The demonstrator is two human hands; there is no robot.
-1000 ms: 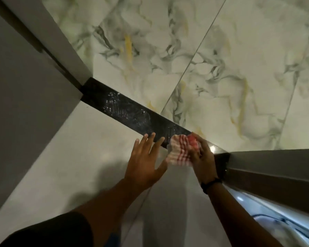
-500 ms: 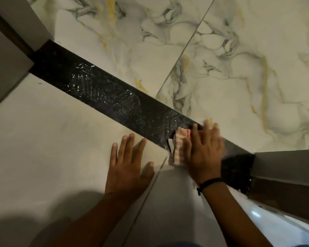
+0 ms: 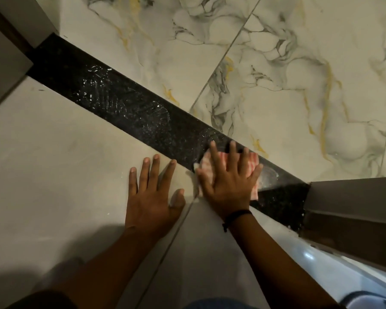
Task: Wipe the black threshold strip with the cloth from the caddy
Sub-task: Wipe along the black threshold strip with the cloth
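The black threshold strip [image 3: 125, 105] runs diagonally from upper left to lower right, with whitish wet smears along its middle. A red-and-white checked cloth [image 3: 253, 160] lies on the strip near its right end. My right hand [image 3: 228, 181] presses flat on the cloth with fingers spread, a black band on the wrist. On the plain pale tile just left of it, my left hand [image 3: 153, 192] rests flat with fingers apart and holds nothing. Most of the cloth is hidden under my right hand.
Marbled white tiles with grey and gold veins [image 3: 276, 85] lie beyond the strip. A grey door frame [image 3: 352, 197] stands at the strip's right end and another grey frame [image 3: 7, 61] at its left end. A white rounded object [image 3: 370, 297] shows at bottom right.
My right hand went from gripping the bunched cloth to pressing it flat on the strip. My left hand settled flat on the tile. The view moved closer over the strip.
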